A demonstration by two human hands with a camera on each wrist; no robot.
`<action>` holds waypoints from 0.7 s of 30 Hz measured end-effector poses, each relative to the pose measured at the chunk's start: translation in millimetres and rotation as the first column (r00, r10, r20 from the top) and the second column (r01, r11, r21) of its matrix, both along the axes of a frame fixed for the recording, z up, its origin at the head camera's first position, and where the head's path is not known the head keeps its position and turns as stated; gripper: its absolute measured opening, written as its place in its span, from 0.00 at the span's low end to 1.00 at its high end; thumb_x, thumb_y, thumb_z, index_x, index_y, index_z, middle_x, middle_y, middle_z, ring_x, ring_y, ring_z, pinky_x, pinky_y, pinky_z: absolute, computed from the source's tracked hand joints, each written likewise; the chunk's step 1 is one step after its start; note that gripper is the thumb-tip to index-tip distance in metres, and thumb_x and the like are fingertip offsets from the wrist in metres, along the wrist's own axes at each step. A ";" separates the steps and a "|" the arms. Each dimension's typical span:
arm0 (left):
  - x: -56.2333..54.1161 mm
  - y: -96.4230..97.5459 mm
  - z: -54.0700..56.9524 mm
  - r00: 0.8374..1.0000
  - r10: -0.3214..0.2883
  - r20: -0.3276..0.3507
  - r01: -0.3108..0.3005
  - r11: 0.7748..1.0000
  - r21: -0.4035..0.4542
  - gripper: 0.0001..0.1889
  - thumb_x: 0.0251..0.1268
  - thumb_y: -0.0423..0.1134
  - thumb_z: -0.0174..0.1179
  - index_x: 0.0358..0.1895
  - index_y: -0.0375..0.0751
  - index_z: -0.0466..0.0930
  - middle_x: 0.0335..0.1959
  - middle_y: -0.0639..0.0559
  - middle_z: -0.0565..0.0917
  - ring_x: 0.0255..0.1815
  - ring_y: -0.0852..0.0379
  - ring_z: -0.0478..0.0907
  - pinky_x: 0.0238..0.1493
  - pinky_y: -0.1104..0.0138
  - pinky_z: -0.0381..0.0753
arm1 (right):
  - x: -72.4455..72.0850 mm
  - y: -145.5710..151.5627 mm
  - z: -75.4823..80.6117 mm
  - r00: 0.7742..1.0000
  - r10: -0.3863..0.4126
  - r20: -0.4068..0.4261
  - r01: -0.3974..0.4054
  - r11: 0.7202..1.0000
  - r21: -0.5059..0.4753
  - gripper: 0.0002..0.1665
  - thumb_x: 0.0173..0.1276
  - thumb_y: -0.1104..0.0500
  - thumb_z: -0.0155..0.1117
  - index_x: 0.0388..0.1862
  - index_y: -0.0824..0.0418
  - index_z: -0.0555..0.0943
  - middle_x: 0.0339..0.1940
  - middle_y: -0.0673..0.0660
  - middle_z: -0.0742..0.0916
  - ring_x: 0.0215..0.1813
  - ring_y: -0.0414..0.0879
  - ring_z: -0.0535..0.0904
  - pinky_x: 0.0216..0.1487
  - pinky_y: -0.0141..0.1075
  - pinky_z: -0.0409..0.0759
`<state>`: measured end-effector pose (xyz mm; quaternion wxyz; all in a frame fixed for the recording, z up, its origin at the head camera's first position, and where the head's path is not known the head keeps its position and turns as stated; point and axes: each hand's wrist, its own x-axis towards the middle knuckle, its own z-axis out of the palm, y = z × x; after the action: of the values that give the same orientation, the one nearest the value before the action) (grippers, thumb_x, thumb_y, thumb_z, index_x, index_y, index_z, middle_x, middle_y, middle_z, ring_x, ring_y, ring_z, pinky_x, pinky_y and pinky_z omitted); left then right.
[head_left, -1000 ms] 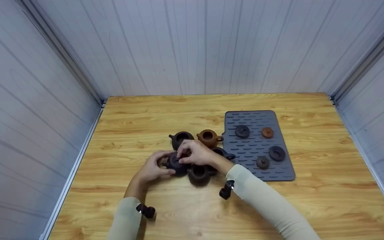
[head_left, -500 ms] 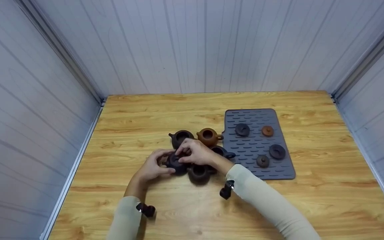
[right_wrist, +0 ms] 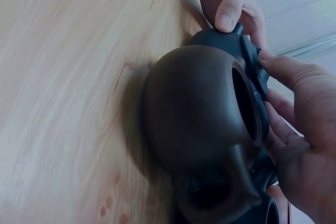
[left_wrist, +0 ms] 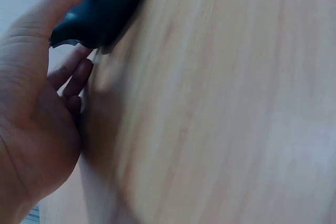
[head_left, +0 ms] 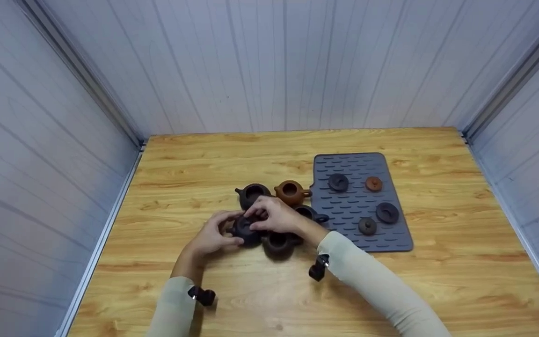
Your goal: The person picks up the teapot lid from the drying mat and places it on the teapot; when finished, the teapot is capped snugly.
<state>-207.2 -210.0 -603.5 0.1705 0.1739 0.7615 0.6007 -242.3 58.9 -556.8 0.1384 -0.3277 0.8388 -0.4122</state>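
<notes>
In the head view my left hand holds a small black teapot from its left side, thumb in front and fingers behind. My right hand reaches over from the right and pinches the dark lid on top of that teapot. The right wrist view shows the lid seated on the black teapot, at the right fingertips. A dark brown lidless teapot fills the foreground there. In the left wrist view the left thumb lies on the black teapot.
Around the hands stand other lidless teapots: a dark one behind, an orange-brown one, and a black one partly hidden by the right arm. A grey mat on the right bears several lids, including an orange one.
Both hands stay at the black teapot. The right fingers have shifted very slightly left on the lid, while the head view has moved a little.
</notes>
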 end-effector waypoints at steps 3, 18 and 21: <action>-3.0 -3.9 4.1 0.999 -0.041 -0.012 0.040 0.998 -0.038 0.38 0.68 0.27 0.77 0.81 0.29 0.74 0.79 0.26 0.74 0.81 0.33 0.74 0.79 0.69 0.75 | 2.9 3.1 1.3 1.000 0.003 0.005 -0.003 1.000 -0.007 0.20 0.73 0.59 0.82 0.62 0.58 0.92 0.59 0.62 0.88 0.63 0.56 0.87 0.69 0.49 0.88; -28.0 -6.7 28.3 0.989 0.146 -0.034 -0.150 0.965 -0.216 0.26 0.77 0.33 0.70 0.74 0.30 0.81 0.68 0.28 0.86 0.70 0.31 0.84 0.74 0.46 0.81 | 7.2 20.6 4.6 0.997 0.077 0.010 -0.077 0.995 -0.068 0.24 0.75 0.56 0.80 0.68 0.58 0.90 0.66 0.62 0.90 0.67 0.58 0.89 0.70 0.52 0.89; -32.8 -1.2 31.3 0.977 0.208 -0.050 -0.214 0.953 -0.214 0.27 0.74 0.34 0.73 0.73 0.32 0.82 0.70 0.30 0.84 0.72 0.32 0.81 0.74 0.43 0.81 | 6.7 23.5 5.1 0.994 0.107 -0.018 -0.108 0.993 -0.057 0.23 0.76 0.56 0.79 0.67 0.58 0.91 0.68 0.62 0.90 0.70 0.58 0.87 0.68 0.54 0.90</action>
<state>-240.1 -211.2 -572.2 0.1132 0.0796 0.8393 0.5258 -235.6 82.4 -551.7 0.1444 -0.3794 0.8086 -0.4259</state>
